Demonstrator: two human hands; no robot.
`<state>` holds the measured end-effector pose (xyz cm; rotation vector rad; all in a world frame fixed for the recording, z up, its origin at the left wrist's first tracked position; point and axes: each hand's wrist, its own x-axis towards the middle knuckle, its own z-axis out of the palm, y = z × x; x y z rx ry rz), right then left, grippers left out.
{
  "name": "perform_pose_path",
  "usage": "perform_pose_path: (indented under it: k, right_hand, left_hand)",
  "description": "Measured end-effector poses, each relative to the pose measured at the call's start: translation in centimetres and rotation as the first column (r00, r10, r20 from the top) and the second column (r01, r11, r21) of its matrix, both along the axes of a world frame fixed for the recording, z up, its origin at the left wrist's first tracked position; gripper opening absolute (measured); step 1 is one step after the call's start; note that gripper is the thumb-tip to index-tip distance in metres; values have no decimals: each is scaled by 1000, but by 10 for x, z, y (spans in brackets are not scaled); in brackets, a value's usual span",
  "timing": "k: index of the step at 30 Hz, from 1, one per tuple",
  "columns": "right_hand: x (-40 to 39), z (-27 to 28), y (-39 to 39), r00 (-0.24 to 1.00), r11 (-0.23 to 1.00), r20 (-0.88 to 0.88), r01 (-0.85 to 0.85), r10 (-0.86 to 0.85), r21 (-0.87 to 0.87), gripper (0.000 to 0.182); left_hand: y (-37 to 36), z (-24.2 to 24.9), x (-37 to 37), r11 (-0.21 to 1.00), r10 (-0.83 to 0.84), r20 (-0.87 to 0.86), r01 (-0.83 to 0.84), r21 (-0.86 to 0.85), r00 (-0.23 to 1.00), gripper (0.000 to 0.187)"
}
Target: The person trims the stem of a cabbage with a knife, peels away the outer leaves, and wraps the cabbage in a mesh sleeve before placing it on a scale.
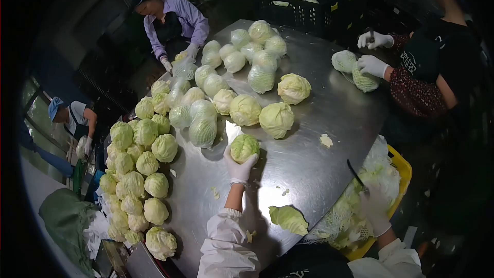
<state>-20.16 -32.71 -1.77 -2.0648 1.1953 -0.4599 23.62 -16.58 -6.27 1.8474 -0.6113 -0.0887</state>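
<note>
My left hand [240, 168], in a white glove, holds a small green cabbage [245, 148] over the middle of the metal table [319, 159]. On the right, my gloved right hand [374, 208] is closed on a knife [355, 172], its dark curved blade pointing up and left. Beneath that hand is a yellow crate [403, 167] heaped with leaves and white netting. A loose cabbage leaf [289, 219] lies near the table's front edge. Just beyond the held cabbage sit bare cabbages [277, 120] and netted ones [203, 131].
Several bare cabbages [146, 132] are piled along the left edge. Wrapped cabbages [261, 31] stand farther back. One co-worker [177, 20] handles a wrapped cabbage at back left; another [427, 62] is at the right with netted cabbages [355, 67]. A third person [77, 118] stands far left.
</note>
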Motion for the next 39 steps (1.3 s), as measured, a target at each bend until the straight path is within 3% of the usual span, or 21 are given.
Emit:
perform_pose_path:
  k: [2, 3, 4, 5, 6, 7, 9, 11, 12, 13, 15, 18, 21, 23, 24, 25, 26, 29, 33, 35, 39]
  right_hand:
    - [-2, 10, -8, 991, 995, -88, 94, -98, -42, 32]
    - [7, 21, -8, 998, 947, -43, -48, 36, -319, 32]
    - [16, 31, -3, 983, 803, -35, -167, 179, -573, 33]
    - [28, 41, 13, 975, 959, 134, -140, 177, -244, 32]
    - [43, 47, 32, 952, 980, 285, -153, 112, 125, 32]
    - [56, 40, 48, 927, 955, 338, -234, 163, 181, 33]
    - [83, 45, 86, 858, 844, 447, -421, 252, 333, 34]
    - [103, 31, 124, 757, 731, 439, -626, 485, 273, 39]
    - [114, 39, 140, 724, 580, 443, -690, 529, 434, 40]
    - [123, 34, 157, 609, 517, 527, -790, 593, 330, 44]
    - [134, 20, 186, 518, 468, 555, -849, 651, 244, 54]
    - [139, -5, 213, 490, 356, 533, -871, 690, 340, 60]
    - [151, 5, 197, 633, 279, 283, -638, 720, 718, 67]
    - [149, -15, 192, 657, 405, 310, -700, 687, 588, 67]
    - [151, -10, 186, 668, 429, 333, -708, 666, 561, 63]
    - [153, -2, 178, 682, 461, 356, -709, 638, 533, 60]
    - [153, 4, 171, 693, 474, 343, -699, 634, 535, 60]
    - [142, 15, 153, 724, 587, 238, -673, 648, 449, 50]
    - [104, 14, 146, 748, 640, 220, -654, 626, 404, 42]
    - [90, 26, 144, 701, 571, 188, -683, 688, 456, 41]
    - [73, 33, 148, 663, 615, 184, -745, 726, 258, 39]
  left_hand:
    - [8, 2, -3, 997, 39, -115, -47, -68, 993, 101]
    - [18, 15, -13, 998, 38, -115, -44, -54, 993, 101]
    - [30, 36, -26, 986, -24, -476, -57, -157, 879, 95]
    - [41, 47, -34, 963, -116, -758, -114, -244, 642, 88]
    - [68, 40, -38, 958, -195, -892, -116, -263, 407, 72]
    - [86, 49, -58, 948, -189, -943, -200, -248, 273, 67]
    - [130, 52, -91, 928, -310, -929, -148, -341, 202, 68]
    - [183, 51, -121, 942, -243, -952, -189, -277, 185, 69]
    - [207, 55, -136, 949, -204, -965, -207, -237, 167, 70]
    - [224, 65, -151, 948, -175, -971, -240, -211, 162, 70]
    - [253, 85, -181, 984, -34, -961, -159, -80, 276, 69]
    - [279, 99, -222, 984, 97, -937, -171, 41, 336, 76]
    - [281, 107, -249, 981, 181, -811, -46, 187, 556, 78]
    - [274, 79, -251, 944, 182, -349, -63, 324, 919, 72]
    - [264, 86, -243, 946, 181, -358, -63, 317, 916, 72]
    - [248, 99, -228, 881, 77, 1, -68, 469, 997, 70]
    - [236, 104, -217, 796, -97, 338, -131, 591, 936, 69]
    - [208, 86, -215, 898, -123, 83, 75, 434, 989, 64]
    - [169, 86, -228, 799, -70, 169, -46, 599, 983, 73]
    - [171, 75, -229, 784, -73, 175, -52, 619, 982, 74]
    - [171, 65, -230, 901, -94, 122, 32, 434, 988, 74]
